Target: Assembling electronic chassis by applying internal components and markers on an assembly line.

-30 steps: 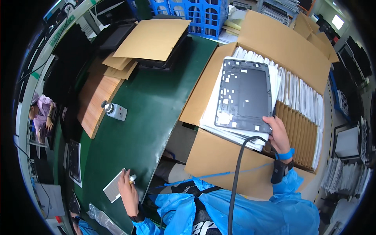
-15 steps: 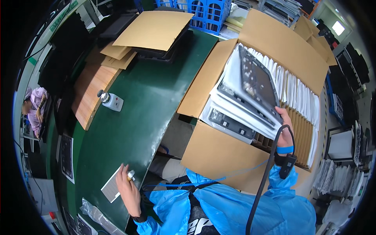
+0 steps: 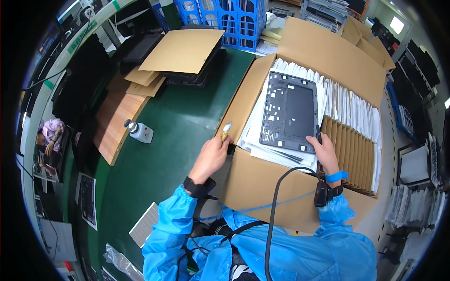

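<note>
My left hand point(image 3: 212, 158) is closed around a small brush-like tool point(image 3: 226, 131) with a yellow band and pale tip, pointing up beside the box's left flap. In my right hand point(image 3: 325, 152) is the lower right corner of a black tablet housing point(image 3: 293, 110), thumb on top. Small white patches dot the housing, which has a darker rectangular recess. It lies nearly flat over white foam-like sleeves point(image 3: 253, 146) on the open cardboard box point(image 3: 262, 180). A slim black piece point(image 3: 318, 134) shows by my right fingers; I cannot tell whether it is held.
Brown dividers point(image 3: 349, 150) and white sleeves fill the box. On the green table point(image 3: 187, 110) stand a white dispenser bottle point(image 3: 140, 132) and a cardboard-topped stack point(image 3: 183, 51). A striped card point(image 3: 144, 225) lies near my left sleeve. Blue crates point(image 3: 239, 23) stand behind. A black cable point(image 3: 271, 220) crosses my front.
My left hand has moved up and right from the striped card to the box, carrying the brush-like tool. The housing, tilted and blurred before, now lies flatter and lower, with my right hand shifted left.
</note>
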Demonstrator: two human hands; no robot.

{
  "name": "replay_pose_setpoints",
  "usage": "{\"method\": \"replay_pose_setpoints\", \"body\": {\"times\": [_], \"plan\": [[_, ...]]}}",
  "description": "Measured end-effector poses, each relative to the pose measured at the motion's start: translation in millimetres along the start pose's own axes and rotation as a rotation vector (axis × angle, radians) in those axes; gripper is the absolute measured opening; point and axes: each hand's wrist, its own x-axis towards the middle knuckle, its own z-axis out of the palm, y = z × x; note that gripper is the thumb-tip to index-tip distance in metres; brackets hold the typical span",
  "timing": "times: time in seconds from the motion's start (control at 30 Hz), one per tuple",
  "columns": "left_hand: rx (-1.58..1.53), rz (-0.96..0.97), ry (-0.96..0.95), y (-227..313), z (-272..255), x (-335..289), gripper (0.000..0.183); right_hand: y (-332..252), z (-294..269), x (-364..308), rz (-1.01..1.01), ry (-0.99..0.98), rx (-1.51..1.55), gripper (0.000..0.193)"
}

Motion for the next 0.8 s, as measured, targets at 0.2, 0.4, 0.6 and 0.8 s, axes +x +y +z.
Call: {"method": "replay_pose_setpoints", "body": {"times": [0.2, 0.4, 0.6, 0.8], "plan": [[0.223, 0.041, 0.058, 15, 19, 1, 0.034, -29, 2, -3, 0.048, 0.011, 0.010, 0.042], [0.395, 0.164, 0.144, 14, 28, -2, 0.022, -39, -3, -7, 0.019, -0.044, 0.154, 0.039], [0.398, 0.186, 0.136, 20, 28, 3, 0.020, -39, 9, 6, 0.204, -0.233, 0.685, 0.038], [0.251, 0.203, 0.179, 21, 18, -20, 0.020, -57, 9, 13, 0.248, -0.182, 0.615, 0.028]]}}
